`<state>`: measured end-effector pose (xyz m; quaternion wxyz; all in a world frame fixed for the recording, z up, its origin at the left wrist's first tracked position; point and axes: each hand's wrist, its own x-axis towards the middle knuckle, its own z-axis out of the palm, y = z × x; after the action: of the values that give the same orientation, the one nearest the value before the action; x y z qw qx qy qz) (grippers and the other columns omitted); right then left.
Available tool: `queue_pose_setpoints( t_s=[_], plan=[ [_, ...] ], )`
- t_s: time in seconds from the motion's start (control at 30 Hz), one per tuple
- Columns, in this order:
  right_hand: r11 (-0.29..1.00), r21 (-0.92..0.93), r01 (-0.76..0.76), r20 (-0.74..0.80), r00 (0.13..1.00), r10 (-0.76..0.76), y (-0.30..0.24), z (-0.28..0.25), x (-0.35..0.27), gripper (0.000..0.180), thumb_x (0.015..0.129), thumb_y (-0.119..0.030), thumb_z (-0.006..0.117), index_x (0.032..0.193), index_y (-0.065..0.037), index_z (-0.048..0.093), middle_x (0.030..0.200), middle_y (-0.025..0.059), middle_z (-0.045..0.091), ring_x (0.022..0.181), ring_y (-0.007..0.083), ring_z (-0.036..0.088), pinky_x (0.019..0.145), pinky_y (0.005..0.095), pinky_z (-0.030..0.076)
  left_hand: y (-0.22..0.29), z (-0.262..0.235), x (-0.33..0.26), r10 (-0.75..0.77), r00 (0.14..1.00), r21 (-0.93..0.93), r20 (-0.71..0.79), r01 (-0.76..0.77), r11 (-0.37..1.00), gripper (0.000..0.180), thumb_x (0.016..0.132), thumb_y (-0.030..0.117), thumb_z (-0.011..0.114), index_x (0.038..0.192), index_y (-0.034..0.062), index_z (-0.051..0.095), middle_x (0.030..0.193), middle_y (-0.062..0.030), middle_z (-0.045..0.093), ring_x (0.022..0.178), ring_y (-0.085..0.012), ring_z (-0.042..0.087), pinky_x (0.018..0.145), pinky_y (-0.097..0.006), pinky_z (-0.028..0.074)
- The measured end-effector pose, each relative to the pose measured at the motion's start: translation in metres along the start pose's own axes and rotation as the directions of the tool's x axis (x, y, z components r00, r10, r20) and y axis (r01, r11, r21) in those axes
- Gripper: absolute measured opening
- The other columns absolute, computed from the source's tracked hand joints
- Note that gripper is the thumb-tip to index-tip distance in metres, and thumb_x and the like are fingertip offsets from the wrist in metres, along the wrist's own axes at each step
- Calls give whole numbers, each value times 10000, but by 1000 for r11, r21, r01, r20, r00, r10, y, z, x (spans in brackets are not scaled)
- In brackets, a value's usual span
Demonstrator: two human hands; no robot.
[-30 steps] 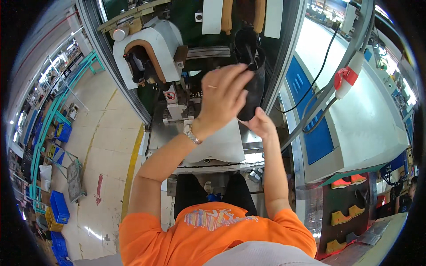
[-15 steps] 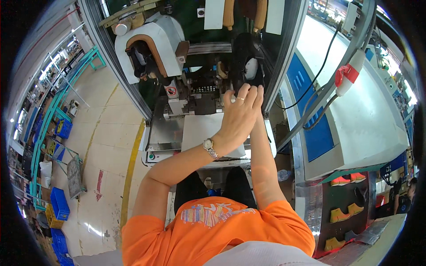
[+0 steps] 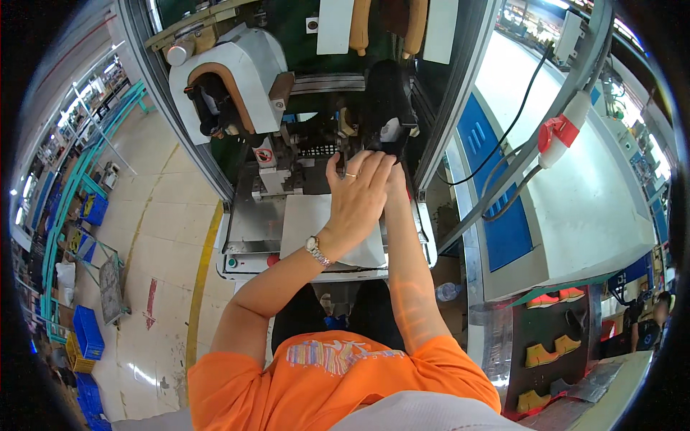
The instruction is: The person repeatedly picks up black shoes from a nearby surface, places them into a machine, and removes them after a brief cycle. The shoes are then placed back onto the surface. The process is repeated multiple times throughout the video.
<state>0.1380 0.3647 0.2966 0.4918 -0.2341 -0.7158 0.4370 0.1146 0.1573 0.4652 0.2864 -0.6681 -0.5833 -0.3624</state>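
A black shoe upper with a pale patch in its opening sits on the right station of a machine in front of me. My left hand, with a ring and a wristwatch, is at the shoe's near end, its fingers stretched out and the thumb apart. Beyond its fingertips, contact with the shoe is hard to make out. My right hand is beside it, its fingers mostly hidden behind the left hand. At the left station, a white arched housing with a brown padded rim surrounds another dark shoe piece.
Below my hands lies a pale sheet on the machine's metal table. Metal frame posts flank the station. A white and blue cabinet stands to the right, with yellow shoe pieces on a dark belt. Blue crates sit far left.
Both hands have drawn slightly back toward me and left across the view, away from the shoe's opening. The whole view has shifted a little; the shoe stays on its station.
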Motion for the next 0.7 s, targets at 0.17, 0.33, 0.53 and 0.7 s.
queue_pose_setpoints(
  t_s=[0.17,0.33,0.53,0.7],
  plan=[
    [155,926,-345,271,891,365,-8,6,8,246,954,-222,388,1090,-75,530,1007,88,631,873,210,620,777,337,512,-6,3,-3,-40,999,0,-8,40,999,386,730,79,592,1107,86,510,1085,-35,527,1084,-206,437,965,-500,252],
    [184,927,-327,238,891,385,14,-4,15,225,943,-165,418,1119,-87,535,1045,57,624,942,173,598,845,310,477,-7,10,-2,-7,1000,-5,11,7,1000,395,723,77,601,1105,75,504,1082,-40,522,1081,-214,435,967,-496,255],
    [91,917,-388,331,868,371,-7,13,9,233,935,-149,439,1136,-88,538,1040,41,630,938,159,599,848,304,467,-11,5,-9,-49,998,57,38,47,997,416,711,73,599,1114,73,498,1085,-44,518,1088,-215,430,959,-500,262],
    [158,911,-380,320,896,309,25,-8,10,216,912,-145,490,1112,-96,555,991,28,639,881,129,601,771,283,481,-2,8,-6,-30,999,19,32,29,999,448,701,65,595,1135,71,485,1111,-42,505,1102,-211,424,967,-510,247]
  ],
)
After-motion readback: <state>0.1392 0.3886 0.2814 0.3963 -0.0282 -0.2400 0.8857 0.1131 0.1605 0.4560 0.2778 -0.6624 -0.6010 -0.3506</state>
